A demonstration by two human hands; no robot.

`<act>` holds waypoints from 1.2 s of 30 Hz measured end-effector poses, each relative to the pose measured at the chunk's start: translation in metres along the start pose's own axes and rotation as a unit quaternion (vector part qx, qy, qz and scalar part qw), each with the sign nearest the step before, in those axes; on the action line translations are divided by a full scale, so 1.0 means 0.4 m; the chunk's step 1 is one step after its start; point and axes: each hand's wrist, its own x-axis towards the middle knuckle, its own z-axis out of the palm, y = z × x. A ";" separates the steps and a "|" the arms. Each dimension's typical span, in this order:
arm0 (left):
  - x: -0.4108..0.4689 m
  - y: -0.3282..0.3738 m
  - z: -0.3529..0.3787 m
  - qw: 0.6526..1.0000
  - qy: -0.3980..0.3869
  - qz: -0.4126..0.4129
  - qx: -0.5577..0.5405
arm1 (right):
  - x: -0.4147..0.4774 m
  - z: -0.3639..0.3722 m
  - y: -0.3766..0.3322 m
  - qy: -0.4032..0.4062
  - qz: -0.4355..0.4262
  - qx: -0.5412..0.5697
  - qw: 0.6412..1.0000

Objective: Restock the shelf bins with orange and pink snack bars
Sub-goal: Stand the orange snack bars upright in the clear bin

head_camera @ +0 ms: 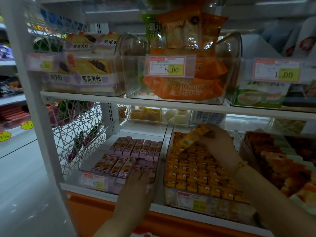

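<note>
orange bin [167, 168] near full, pink bin [89, 147] partly | our right hand [217, 142] pinches orange bar [191, 139] | left hand [136, 182] flat on pink bars [135, 147]

Head-worn wide-angle camera looks forward and down, close upon the shelf bins [171, 197].

Dim, soft-focus wide-angle view, blurred and bowed toward edges.
</note>
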 end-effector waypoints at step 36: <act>0.012 -0.018 0.003 0.995 -0.079 0.062 0.028 | 0.168 0.216 0.112 -0.164 -0.040 -0.397 0.902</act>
